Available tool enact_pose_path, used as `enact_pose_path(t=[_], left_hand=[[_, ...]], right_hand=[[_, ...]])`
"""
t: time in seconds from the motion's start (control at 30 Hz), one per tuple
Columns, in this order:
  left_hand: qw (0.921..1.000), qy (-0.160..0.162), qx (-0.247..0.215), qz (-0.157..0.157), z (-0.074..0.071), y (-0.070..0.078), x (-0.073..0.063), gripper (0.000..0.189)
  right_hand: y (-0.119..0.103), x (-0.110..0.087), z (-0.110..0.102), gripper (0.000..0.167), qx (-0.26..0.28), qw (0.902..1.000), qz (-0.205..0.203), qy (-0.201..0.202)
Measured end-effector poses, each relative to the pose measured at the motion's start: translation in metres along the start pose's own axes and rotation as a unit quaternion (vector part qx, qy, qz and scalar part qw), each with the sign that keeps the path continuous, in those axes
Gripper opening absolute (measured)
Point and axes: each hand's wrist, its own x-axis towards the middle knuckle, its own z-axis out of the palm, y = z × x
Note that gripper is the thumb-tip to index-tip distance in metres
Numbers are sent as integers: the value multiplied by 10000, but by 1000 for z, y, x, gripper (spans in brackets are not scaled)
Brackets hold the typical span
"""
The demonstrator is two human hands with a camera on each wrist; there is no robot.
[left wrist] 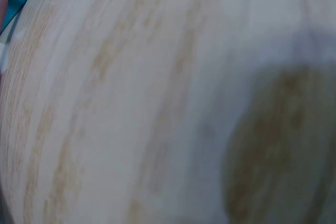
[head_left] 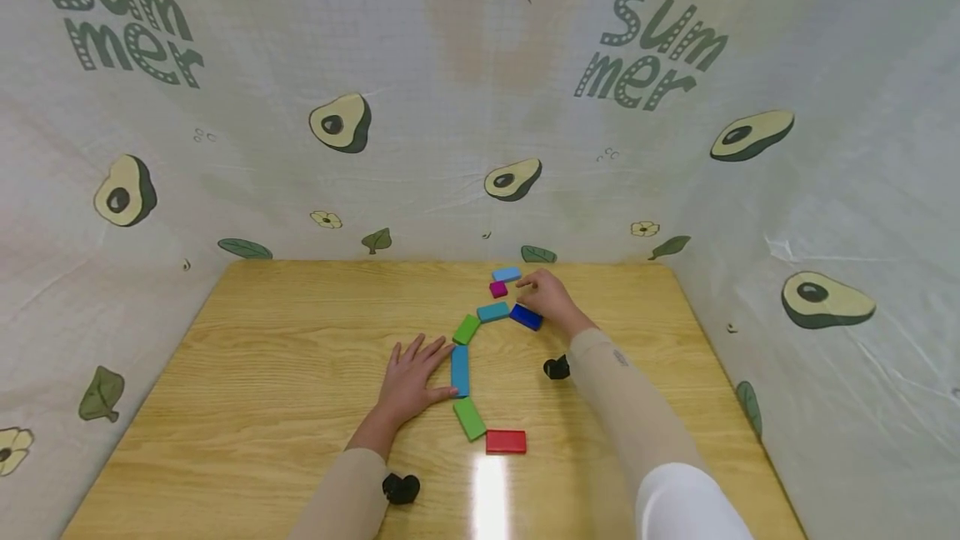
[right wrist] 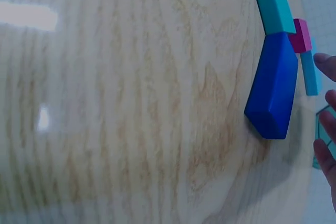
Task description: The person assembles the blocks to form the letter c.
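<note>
Several coloured blocks form a curve on the table. Beside the long blue block (head_left: pixel 460 371), my left hand (head_left: pixel 408 382) lies with fingers spread, its index fingertip and thumb at the block's left edge. A green block (head_left: pixel 467 329) sits beyond it, then a teal block (head_left: pixel 492 312) and a dark blue block (right wrist: pixel 274 85). My right hand (head_left: pixel 547 297) hovers just past the dark blue block, fingers apart and holding nothing. Near those fingertips are a small magenta block (head_left: pixel 498 289) and a light blue block (head_left: pixel 506 274). The left wrist view shows mostly blurred tabletop.
Toward the near side, a second green block (head_left: pixel 469 419) meets a red block (head_left: pixel 506 442). The wooden table (head_left: pixel 285 357) is bounded at the back and sides by a white cloth (head_left: pixel 420 215) printed with avocados. Black wrist devices (head_left: pixel 557 368) sit on both sleeves.
</note>
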Motion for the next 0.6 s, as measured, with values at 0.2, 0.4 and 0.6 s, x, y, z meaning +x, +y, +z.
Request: enact_pose_path(t=[0.2, 0.4, 0.6], left_hand=[[9999, -63, -82, -45, -3, 1, 1, 82], [9999, -99, -78, -77, 0, 0, 0, 83], [9999, -71, -99, -61, 1, -1, -2, 82]], right_hand=[[-3, 9, 0, 30, -56, 10000, -18, -66], [1, 22, 6, 34, -313, 9992, -202, -122], [-2, 29, 12, 49, -350, 9990, -203, -208]])
